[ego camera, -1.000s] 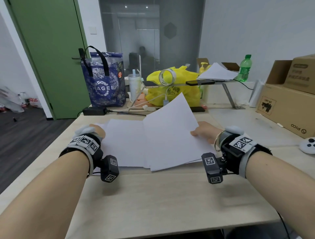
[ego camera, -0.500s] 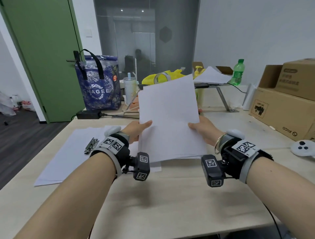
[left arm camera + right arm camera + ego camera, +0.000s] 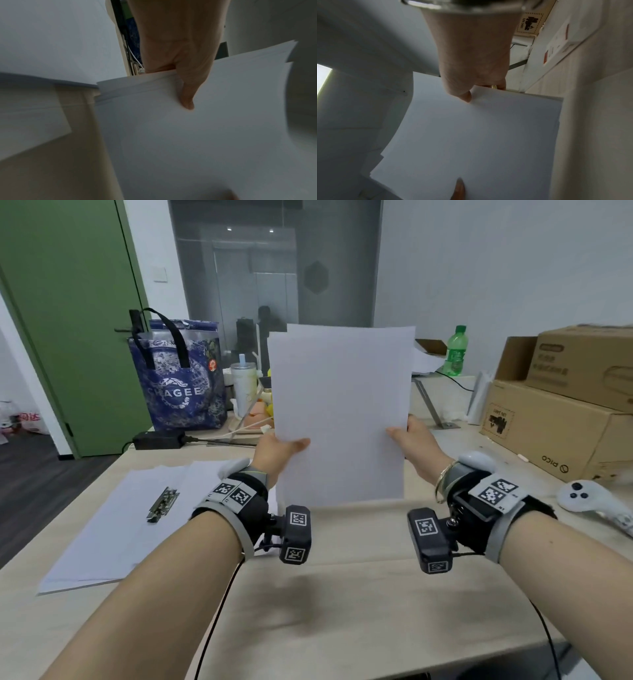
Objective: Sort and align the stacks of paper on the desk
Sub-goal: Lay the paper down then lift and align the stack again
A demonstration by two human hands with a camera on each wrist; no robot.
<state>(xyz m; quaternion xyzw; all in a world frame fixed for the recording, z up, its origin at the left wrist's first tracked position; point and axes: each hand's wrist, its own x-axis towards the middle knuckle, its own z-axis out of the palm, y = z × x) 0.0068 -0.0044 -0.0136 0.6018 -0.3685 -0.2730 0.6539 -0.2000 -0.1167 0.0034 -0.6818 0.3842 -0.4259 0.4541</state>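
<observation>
A stack of white paper (image 3: pixel 340 412) stands upright above the desk (image 3: pixel 342 594), its lower edge near the desktop. My left hand (image 3: pixel 279 448) grips its left edge, thumb on the front; the wrist view shows the same grip (image 3: pixel 185 86) on the stack (image 3: pixel 205 135). My right hand (image 3: pixel 409 440) grips the right edge, thumb in front, as in the right wrist view (image 3: pixel 471 86) with the stack (image 3: pixel 479 142). The top sheets sit slightly offset. A second paper pile (image 3: pixel 113 525) lies flat at the left with a metal binder clip (image 3: pixel 162 505) on it.
A blue tote bag (image 3: pixel 178 378), a tumbler (image 3: pixel 244 386) and a black power brick (image 3: pixel 157 439) stand at the back. Cardboard boxes (image 3: pixel 561 419) and a green bottle (image 3: pixel 455 350) are at the right. A white controller (image 3: pixel 589 498) lies near my right wrist.
The stack went from lying on the desk under my right hand to being held upright by both hands. My left hand left the left pile, uncovering the binder clip.
</observation>
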